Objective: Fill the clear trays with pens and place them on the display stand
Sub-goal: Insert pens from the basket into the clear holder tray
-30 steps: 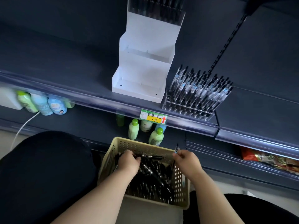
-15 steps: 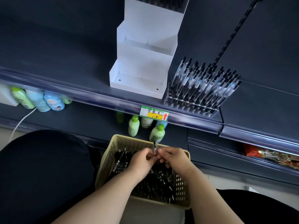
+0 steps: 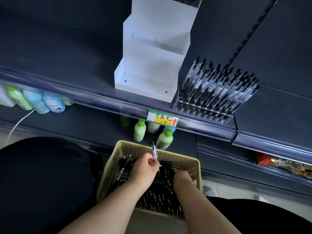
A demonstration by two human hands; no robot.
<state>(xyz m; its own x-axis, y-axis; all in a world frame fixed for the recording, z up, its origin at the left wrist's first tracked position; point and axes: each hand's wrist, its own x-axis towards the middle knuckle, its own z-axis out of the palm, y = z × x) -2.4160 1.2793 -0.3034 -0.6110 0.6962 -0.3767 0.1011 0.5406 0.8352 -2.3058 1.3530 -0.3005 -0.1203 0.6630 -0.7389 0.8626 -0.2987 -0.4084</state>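
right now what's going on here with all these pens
A person is picking pens out of a yellow basket. The left hand pinches one pen raised above the basket, while the right hand reaches down into the loose pens; whether it grips any is hidden. On the shelf, a clear tray filled with pens stands beside the white display stand, not on it.

Clear tray (image 3: 202, 110) stands on shelf (image 3: 67, 68), just right of white stepped display stand (image 3: 152, 65), packed with tilted pens (image 3: 217, 81). Loose pens (image 3: 157, 196) heaped in basket (image 3: 170, 155). Left hand (image 3: 145, 168) pinches single pen (image 3: 154, 151), tip upward.
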